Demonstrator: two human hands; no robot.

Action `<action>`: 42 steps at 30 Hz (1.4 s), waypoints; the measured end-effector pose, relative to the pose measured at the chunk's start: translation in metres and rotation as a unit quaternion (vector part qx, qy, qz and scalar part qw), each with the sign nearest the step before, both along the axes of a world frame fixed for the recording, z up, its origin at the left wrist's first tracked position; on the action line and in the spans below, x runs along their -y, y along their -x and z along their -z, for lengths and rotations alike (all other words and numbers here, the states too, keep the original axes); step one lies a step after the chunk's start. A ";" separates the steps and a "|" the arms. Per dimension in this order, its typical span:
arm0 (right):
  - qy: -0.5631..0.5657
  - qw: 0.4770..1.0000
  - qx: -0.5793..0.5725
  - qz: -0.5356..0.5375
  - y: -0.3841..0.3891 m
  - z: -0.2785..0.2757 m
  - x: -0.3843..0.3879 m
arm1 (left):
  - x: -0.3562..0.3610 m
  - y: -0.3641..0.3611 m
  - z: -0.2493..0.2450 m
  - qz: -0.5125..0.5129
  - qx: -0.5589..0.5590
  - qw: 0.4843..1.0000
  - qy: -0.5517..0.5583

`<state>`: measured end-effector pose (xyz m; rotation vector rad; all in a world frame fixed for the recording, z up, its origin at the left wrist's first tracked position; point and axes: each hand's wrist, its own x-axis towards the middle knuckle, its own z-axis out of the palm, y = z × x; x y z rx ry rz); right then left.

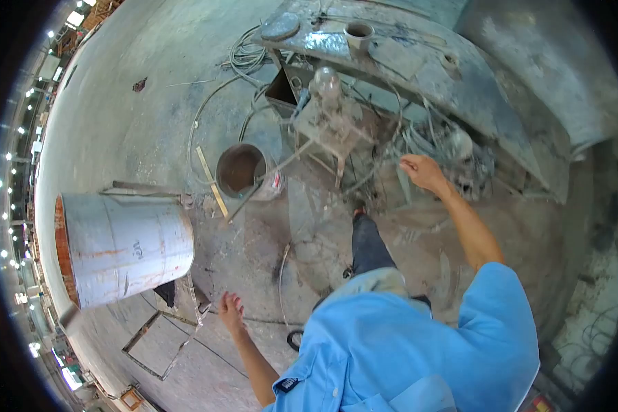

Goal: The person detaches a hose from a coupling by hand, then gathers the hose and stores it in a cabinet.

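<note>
My left hand point(232, 312) hangs over the floor at the lower left with its fingers apart and nothing in it, nearest to the large metal drum point(134, 247). Out to the right, my right hand point(422, 172) is raised with its fingers bent together; whether it holds anything small cannot be made out. Beyond that hand lie a dusty machine point(460, 147) and cables. A small dirty metal stand point(326, 123) with a rounded top is ahead, and a round bucket point(242, 172) stands to its left.
A long dusty workbench point(419, 58) runs across the top right, bearing a cup-like pot point(358, 38). Coiled hose point(248, 55) lies on the floor left of the bench. A yellowish strip point(211, 182) lies by the bucket, and a rectangular metal frame point(143, 332) at the lower left.
</note>
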<state>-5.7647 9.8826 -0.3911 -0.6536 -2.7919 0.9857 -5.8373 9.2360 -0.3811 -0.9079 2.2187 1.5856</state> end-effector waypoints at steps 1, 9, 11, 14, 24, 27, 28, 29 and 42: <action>-0.001 0.999 0.007 -0.035 0.045 -0.008 -0.026 | -0.055 0.026 -0.004 0.050 -0.011 0.999 0.005; -0.195 0.954 -0.077 -0.215 0.291 0.095 -0.174 | -0.467 0.228 0.004 0.346 -0.226 0.910 -0.027; -0.190 0.952 -0.011 -0.241 0.318 0.110 -0.193 | -0.523 0.259 -0.010 0.342 -0.292 0.893 -0.028; -0.165 0.931 0.047 -0.323 0.341 0.137 -0.208 | -0.582 0.283 -0.037 0.406 -0.386 0.827 0.040; -0.111 0.866 0.060 -0.483 0.376 0.156 -0.231 | -0.617 0.297 -0.008 0.443 -0.390 0.784 0.191; -0.115 0.866 0.017 -0.486 0.377 0.162 -0.235 | -0.615 0.297 -0.005 0.451 -0.383 0.786 0.178; -0.104 0.865 0.020 -0.490 0.378 0.161 -0.236 | -0.614 0.297 -0.005 0.455 -0.386 0.781 0.181; -0.092 0.864 0.023 -0.495 0.379 0.159 -0.237 | -0.614 0.297 -0.005 0.460 -0.389 0.777 0.184; -0.041 0.840 0.069 -0.536 0.374 0.169 -0.253 | -0.616 0.303 -0.014 0.469 -0.363 0.778 0.206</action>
